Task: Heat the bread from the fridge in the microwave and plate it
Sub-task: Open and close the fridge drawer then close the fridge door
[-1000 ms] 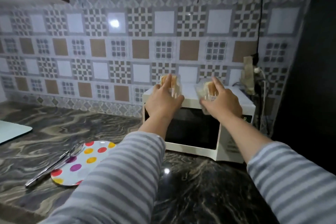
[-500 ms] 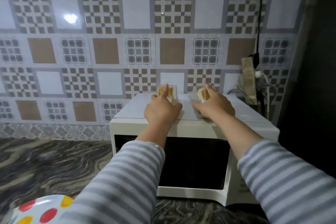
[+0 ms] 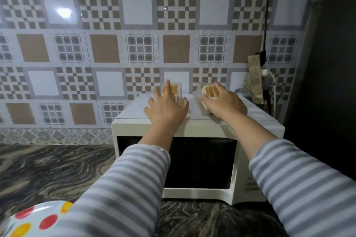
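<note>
We reach both arms to the top of a white microwave (image 3: 196, 127) on the counter. Our left hand (image 3: 166, 108) lies spread, fingers nearly straight, over one clear container of bread (image 3: 174, 90) near the top's back edge. Our right hand (image 3: 224, 103) curls over a second container of bread (image 3: 207, 93) just beside it. To do this step well, we should set both flat, clear of the front edge. We count two containers, one microwave with its door shut, one spotted plate (image 3: 28, 219) at the counter's near left.
</note>
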Available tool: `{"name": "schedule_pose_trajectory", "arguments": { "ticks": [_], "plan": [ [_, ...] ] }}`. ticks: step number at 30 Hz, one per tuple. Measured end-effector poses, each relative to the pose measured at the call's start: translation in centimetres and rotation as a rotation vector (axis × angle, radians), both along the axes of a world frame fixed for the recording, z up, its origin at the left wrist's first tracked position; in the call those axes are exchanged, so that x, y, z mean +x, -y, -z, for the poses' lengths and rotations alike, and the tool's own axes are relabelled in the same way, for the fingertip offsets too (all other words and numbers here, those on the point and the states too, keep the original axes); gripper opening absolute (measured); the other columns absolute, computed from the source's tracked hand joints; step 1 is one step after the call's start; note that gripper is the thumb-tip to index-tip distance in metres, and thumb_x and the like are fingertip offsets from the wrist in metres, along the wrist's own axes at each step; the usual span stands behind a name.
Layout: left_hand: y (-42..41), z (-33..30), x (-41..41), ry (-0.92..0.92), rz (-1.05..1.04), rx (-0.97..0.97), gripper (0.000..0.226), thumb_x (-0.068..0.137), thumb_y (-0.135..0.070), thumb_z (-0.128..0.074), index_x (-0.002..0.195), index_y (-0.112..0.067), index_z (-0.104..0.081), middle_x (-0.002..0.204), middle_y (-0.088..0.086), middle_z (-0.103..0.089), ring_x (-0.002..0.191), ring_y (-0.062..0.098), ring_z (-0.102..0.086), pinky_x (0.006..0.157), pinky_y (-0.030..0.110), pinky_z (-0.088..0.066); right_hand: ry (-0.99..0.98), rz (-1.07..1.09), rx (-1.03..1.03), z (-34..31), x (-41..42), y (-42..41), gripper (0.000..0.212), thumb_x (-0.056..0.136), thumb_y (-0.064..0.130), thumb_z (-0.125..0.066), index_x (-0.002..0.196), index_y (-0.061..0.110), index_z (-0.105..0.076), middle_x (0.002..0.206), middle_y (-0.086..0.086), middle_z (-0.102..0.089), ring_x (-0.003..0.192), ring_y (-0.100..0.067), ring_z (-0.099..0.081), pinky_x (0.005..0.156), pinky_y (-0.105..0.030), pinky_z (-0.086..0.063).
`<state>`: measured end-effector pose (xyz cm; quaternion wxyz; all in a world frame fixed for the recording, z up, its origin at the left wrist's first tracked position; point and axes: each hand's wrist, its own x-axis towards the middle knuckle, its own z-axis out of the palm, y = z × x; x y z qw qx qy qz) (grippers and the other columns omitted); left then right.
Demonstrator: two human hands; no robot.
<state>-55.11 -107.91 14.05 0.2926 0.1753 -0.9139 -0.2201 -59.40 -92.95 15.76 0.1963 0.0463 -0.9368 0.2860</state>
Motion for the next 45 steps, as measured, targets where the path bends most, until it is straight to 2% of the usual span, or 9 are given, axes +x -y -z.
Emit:
{"name": "schedule_pose_trajectory", "arguments": {
  "ticks": [5,8,15,21,25,31,38,42,45],
  "plan": [
    [-2.8,1.9,6.1,-0.054,0.011,-0.022,0.076,0.087,-0.047,-0.049,0.151,-0.027,-0.013,0.153,0.003,-0.026,0.137,0.031,-0.029,0.106,0.047,-0.031,-0.079,-0.071,0.001,1.9,6.7,-2.6,0.048,0.088,0.051,-0.044,0.132,0.032,-0.051,0.129,-0.004,-0.055,0.119,-0.031,-0.048,0.089,-0.040,-0.047],
    [-5.2,4.4,11.2,-0.027,0.032,-0.051,0.065,0.088,-0.043,-0.050,0.146,-0.024,-0.027,0.147,0.003,-0.036,0.133,0.030,-0.036,0.101,0.046,-0.036,-0.124,-0.111,0.029,4.6,11.9,-4.6,0.038,0.090,0.039,-0.049,0.125,0.029,-0.059,0.129,-0.001,-0.057,0.116,-0.026,-0.052,0.087,-0.040,-0.050],
    [-9.8,11.2,23.8,0.250,0.100,-0.012,0.048,0.088,-0.043,-0.050,0.133,-0.024,-0.050,0.134,0.005,-0.049,0.121,0.031,-0.047,0.093,0.043,-0.044,0.122,-0.090,0.124,12.5,23.3,-10.1,0.025,0.091,0.032,-0.052,0.109,0.029,-0.069,0.115,0.001,-0.066,0.103,-0.025,-0.061,0.078,-0.032,-0.053],
    [-13.6,15.6,33.5,0.443,0.169,0.044,0.036,0.087,-0.041,-0.049,0.116,-0.024,-0.063,0.119,0.006,-0.062,0.108,0.031,-0.059,0.090,0.043,-0.051,0.255,-0.049,0.200,18.1,33.0,-13.1,0.020,0.090,0.032,-0.054,0.101,0.028,-0.070,0.111,-0.001,-0.068,0.103,-0.026,-0.062,0.080,-0.034,-0.054],
    [-15.7,18.2,39.4,0.549,0.249,0.073,0.032,0.088,-0.038,-0.052,0.114,-0.024,-0.066,0.117,0.005,-0.064,0.106,0.030,-0.061,0.090,0.041,-0.052,0.325,0.023,0.217,21.2,39.8,-14.8,0.014,0.092,0.033,-0.053,0.094,0.030,-0.067,0.103,0.001,-0.070,0.090,-0.023,-0.065,0.075,-0.033,-0.055],
    [-18.8,20.9,47.9,0.610,0.376,0.047,0.031,0.088,-0.035,-0.050,0.113,-0.024,-0.065,0.120,0.005,-0.064,0.109,0.029,-0.060,0.092,0.038,-0.051,0.430,0.080,0.219,22.9,50.3,-18.5,0.027,0.097,0.029,-0.045,0.102,0.021,-0.070,0.097,-0.003,-0.069,0.080,-0.022,-0.064,0.072,-0.035,-0.057],
    [-25.7,22.9,56.4,0.718,0.571,-0.044,0.037,0.085,-0.036,-0.051,0.119,-0.024,-0.063,0.123,0.003,-0.063,0.112,0.026,-0.061,0.094,0.039,-0.050,0.549,0.163,0.107,23.9,63.1,-25.6,0.024,0.095,0.028,-0.045,0.110,0.026,-0.065,0.112,-0.002,-0.064,0.098,-0.024,-0.061,0.083,-0.039,-0.054],
    [-33.3,22.5,59.4,0.736,0.738,-0.119,0.030,0.090,-0.033,-0.048,0.113,-0.023,-0.063,0.115,0.002,-0.064,0.105,0.025,-0.060,0.087,0.037,-0.051,0.548,0.334,0.070,24.1,68.5,-32.3,0.026,0.093,0.030,-0.049,0.114,0.029,-0.064,0.115,-0.002,-0.064,0.101,-0.025,-0.061,0.084,-0.035,-0.053],
    [-39.9,22.4,61.8,0.709,0.864,-0.168,0.029,0.093,-0.036,-0.047,0.114,-0.022,-0.062,0.115,0.002,-0.062,0.105,0.024,-0.059,0.090,0.038,-0.051,0.564,0.448,0.067,24.0,71.9,-38.5,0.029,0.092,0.026,-0.046,0.112,0.023,-0.066,0.117,-0.006,-0.064,0.107,-0.029,-0.060,0.085,-0.032,-0.050]
  ]
}}
